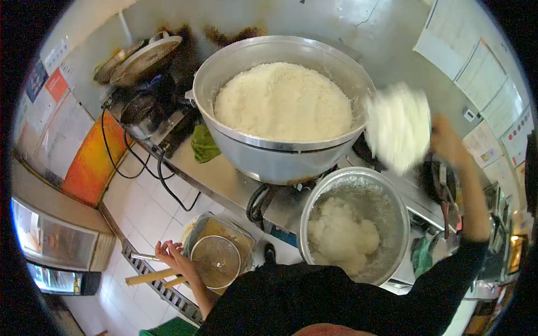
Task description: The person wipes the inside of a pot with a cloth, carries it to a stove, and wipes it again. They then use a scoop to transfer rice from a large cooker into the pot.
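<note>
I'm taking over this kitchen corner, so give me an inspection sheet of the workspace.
Surface: metal counter, partly hidden by the large pot and smaller pot.
Job's things: white food heaped in the large pot; pale lump in the smaller one; strainer over a plastic tub.
Clutter: green cloth by the large pot; dark pans near the wall.
Hands: left hand open beside the strainer, contact unclear; right hand blurred beside a raised white load, grip unclear.
Cables: black cables or hoses hanging left of the large pot.
Surroundings: papers on the wall; tiled floor.
</note>
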### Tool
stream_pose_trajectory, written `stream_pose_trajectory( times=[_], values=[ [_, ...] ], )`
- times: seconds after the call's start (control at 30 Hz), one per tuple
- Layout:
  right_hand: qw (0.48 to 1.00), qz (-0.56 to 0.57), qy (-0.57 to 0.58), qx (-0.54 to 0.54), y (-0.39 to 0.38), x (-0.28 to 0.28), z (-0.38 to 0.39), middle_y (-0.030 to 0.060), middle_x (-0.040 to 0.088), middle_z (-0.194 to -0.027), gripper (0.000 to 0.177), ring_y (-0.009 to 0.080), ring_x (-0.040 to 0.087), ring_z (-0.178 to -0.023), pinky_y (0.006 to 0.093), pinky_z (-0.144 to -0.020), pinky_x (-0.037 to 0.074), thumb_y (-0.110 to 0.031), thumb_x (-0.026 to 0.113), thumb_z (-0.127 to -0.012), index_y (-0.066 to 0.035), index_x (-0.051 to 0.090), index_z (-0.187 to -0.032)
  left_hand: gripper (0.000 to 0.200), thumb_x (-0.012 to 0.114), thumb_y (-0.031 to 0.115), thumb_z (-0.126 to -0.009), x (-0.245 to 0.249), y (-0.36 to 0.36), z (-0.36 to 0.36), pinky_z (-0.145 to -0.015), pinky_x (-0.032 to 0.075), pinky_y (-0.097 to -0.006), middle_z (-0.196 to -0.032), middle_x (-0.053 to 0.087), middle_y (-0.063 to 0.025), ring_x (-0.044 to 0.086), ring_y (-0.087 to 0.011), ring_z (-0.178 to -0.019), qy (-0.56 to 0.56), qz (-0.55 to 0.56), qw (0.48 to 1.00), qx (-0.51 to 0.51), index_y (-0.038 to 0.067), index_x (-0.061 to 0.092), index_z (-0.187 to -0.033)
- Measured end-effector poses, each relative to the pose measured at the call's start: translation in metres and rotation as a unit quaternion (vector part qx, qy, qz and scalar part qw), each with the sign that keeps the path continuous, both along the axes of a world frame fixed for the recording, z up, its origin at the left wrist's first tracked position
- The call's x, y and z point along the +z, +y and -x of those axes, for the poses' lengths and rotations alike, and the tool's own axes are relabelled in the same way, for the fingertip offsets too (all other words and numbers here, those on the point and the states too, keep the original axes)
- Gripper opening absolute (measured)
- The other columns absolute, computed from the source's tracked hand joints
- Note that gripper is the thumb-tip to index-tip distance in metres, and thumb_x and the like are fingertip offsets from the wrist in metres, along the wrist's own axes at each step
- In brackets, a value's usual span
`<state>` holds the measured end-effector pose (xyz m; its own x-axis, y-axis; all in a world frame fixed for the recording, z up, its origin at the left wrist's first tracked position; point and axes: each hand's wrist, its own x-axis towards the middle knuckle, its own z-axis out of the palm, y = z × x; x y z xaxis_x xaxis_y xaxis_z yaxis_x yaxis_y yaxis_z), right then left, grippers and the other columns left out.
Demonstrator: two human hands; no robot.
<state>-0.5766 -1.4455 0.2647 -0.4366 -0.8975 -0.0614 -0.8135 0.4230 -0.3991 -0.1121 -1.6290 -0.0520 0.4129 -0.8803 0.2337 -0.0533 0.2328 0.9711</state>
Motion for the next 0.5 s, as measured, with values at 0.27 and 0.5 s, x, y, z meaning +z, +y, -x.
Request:
stream_pose_trajectory(
  times=[0.27, 0.5],
  values=[
    [0.916, 0.078, 0.361, 0.155, 0.111, -0.118, -0.045, 0.007, 0.051, -0.065, 0.042, 0.0237, 0.047, -0.052, 0.0376, -0.045, 0.036, -0.01, 0.055, -0.066, -0.012, 0.053, -0.107, 0.031, 0.046, 0.01, -0.083, 0.01, 0.01, 0.028, -0.055, 0.037, -0.0211, -0.088, 0.044, -0.006, 0.045, -0.0098, -0.066, 0.016, 0.008, 0.998, -0.059, 0.004, 0.032, -0.111],
    [0.858, 0.161, 0.478, 0.096, -0.072, -0.009, -0.019, 0.0131, 0.057, -0.093, 0.037, 0.0314, 0.057, -0.071, 0.039, -0.057, 0.048, -0.018, 0.047, -0.079, -0.016, 0.042, -0.116, 0.033, 0.046, 0.012, -0.083, -0.003, 0.006, 0.011, -0.057, 0.038, -0.0216, -0.088, 0.042, -0.0054, 0.041, -0.0101, -0.066, 0.052, 0.006, 0.998, -0.025, 0.003, 0.032, -0.112]
  ],
)
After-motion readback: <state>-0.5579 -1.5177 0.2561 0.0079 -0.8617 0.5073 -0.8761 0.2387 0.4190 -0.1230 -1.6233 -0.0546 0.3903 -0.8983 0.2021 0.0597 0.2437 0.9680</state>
